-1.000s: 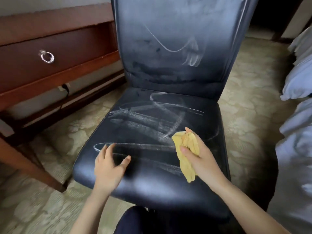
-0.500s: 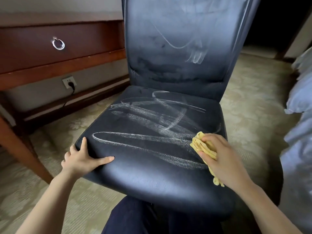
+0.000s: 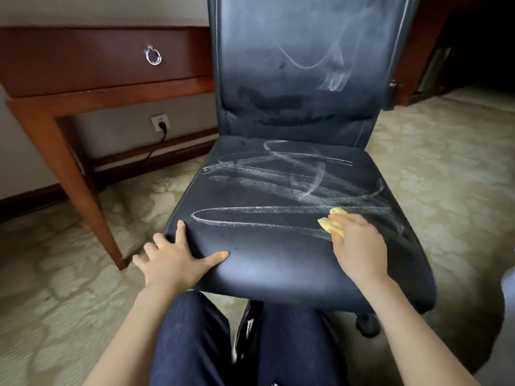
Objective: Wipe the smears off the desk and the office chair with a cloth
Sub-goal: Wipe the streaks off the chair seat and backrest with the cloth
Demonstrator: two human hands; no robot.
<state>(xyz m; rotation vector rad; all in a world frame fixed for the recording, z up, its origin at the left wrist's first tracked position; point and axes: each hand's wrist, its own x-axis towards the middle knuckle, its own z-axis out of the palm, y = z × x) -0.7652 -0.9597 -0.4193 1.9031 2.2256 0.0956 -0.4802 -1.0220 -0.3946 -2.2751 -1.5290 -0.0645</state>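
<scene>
A dark blue-black office chair (image 3: 278,263) fills the middle of the view. White chalky smears (image 3: 278,185) loop across its seat, and fainter ones (image 3: 328,65) mark the backrest. My right hand (image 3: 359,246) presses a bunched yellow cloth (image 3: 333,222) onto the seat at its right side, over the end of a smear line. Most of the cloth is hidden under that hand. My left hand (image 3: 178,260) grips the seat's front left corner, thumb on top and fingers over the edge.
A brown wooden desk (image 3: 92,87) with a ring-pull drawer (image 3: 153,55) stands at the left, one leg close to the chair. A wall socket (image 3: 161,122) with a plug sits beneath it. Patterned carpet (image 3: 55,302) surrounds the chair. My knees are under the seat's front.
My left hand slid from the seat's top to its front left corner and took hold. My right hand carried the cloth to the right and pressed it flat on the seat.
</scene>
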